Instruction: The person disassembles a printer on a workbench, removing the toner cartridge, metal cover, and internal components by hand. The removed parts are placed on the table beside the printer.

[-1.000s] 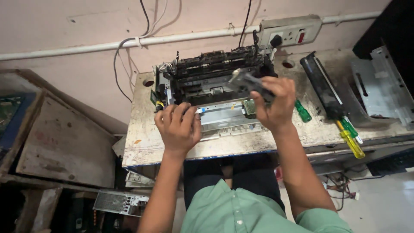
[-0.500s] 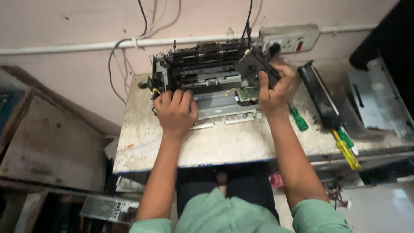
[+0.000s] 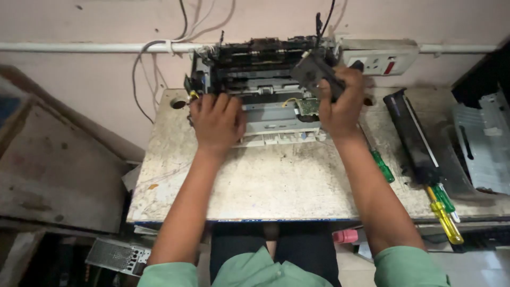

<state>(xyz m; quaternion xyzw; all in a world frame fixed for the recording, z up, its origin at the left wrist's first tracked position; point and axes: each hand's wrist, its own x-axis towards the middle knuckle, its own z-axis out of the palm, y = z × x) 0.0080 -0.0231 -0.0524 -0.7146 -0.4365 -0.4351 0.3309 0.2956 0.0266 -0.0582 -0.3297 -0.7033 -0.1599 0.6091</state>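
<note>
Already stripped of its covers, the printer chassis (image 3: 260, 85) sits at the back of the worn surface (image 3: 255, 180). Left hand (image 3: 217, 123) presses flat on its front tray, fingers spread, grasping nothing. Right hand (image 3: 342, 103) has fingers clenched around a dark plastic part (image 3: 314, 74) at the chassis's right end, apparently lifted partly clear. Toner cartridge (image 3: 411, 135) and screwdrivers (image 3: 443, 210) lie aside, right; rollers and frame still assembled.

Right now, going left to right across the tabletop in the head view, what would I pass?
Left hand → opened printer → right hand holding a dark grey part → green-handled screwdriver → black toner cartridge → yellow-handled screwdriver → grey metal panel.
</note>
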